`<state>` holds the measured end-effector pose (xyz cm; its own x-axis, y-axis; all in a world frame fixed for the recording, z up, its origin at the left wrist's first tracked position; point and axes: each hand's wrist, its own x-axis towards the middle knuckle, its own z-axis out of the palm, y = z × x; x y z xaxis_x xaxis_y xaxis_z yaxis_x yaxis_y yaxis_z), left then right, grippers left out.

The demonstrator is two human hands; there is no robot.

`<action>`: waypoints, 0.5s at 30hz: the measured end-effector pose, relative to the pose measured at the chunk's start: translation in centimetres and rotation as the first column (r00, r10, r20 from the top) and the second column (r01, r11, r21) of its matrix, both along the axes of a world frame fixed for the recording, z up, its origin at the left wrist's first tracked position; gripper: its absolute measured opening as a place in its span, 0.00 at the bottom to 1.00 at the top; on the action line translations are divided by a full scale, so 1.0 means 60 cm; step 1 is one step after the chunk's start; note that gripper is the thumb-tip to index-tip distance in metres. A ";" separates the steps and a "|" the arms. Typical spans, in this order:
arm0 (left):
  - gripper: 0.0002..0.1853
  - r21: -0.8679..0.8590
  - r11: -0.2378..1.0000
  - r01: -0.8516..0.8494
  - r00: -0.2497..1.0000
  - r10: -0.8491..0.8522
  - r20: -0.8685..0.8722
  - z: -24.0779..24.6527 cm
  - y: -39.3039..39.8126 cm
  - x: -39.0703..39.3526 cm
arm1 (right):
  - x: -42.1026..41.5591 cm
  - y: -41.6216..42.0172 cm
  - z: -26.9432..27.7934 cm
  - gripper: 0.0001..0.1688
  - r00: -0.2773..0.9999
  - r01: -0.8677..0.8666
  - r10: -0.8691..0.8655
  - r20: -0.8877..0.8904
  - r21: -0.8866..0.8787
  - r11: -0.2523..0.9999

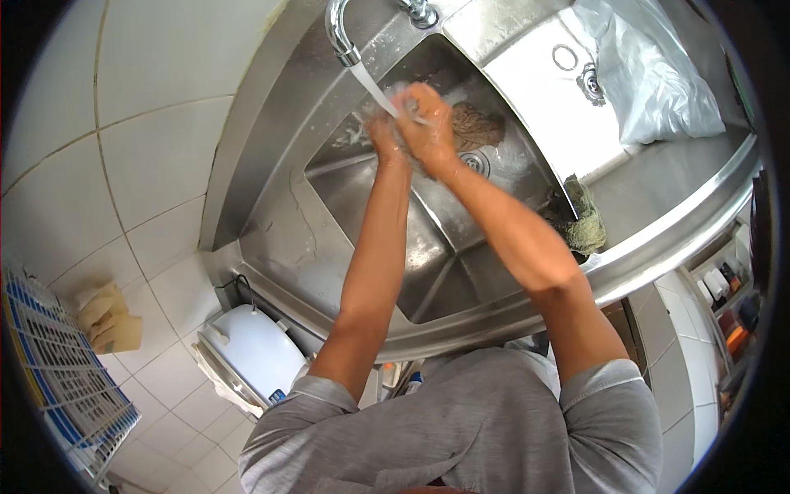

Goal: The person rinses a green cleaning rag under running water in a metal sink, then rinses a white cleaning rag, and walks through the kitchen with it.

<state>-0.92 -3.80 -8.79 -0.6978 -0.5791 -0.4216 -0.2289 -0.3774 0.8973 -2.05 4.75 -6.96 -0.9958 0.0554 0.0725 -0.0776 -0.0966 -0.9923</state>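
Note:
Both of my hands meet under the water stream of a chrome faucet, above the left basin of a stainless steel sink. My right hand has its fingers curled. My left hand is partly covered by spray and the right hand. Something shiny shows between them, but motion blur hides whether it is an object or only water. Beside my right hand, a wet brown cloth lies crumpled on the basin floor, close to the drain.
A translucent plastic bag rests over part of the bright right basin. Green scrubbing mesh hangs at the divider's near end. Left of the sink are a white lidded container and a wire rack against the tiled wall.

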 end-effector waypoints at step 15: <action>0.14 -0.309 0.917 0.254 0.967 -0.243 0.075 0.071 0.004 -0.003 | -0.007 0.076 -0.116 0.21 0.951 -0.299 0.253 0.180 0.315 0.901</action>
<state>-1.11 -3.58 -4.51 -0.8249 -0.4949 -0.2731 -0.3114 -0.0053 0.9503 -2.49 9.33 -13.94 -0.9692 -0.2276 -0.0939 0.0367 0.2439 -0.9691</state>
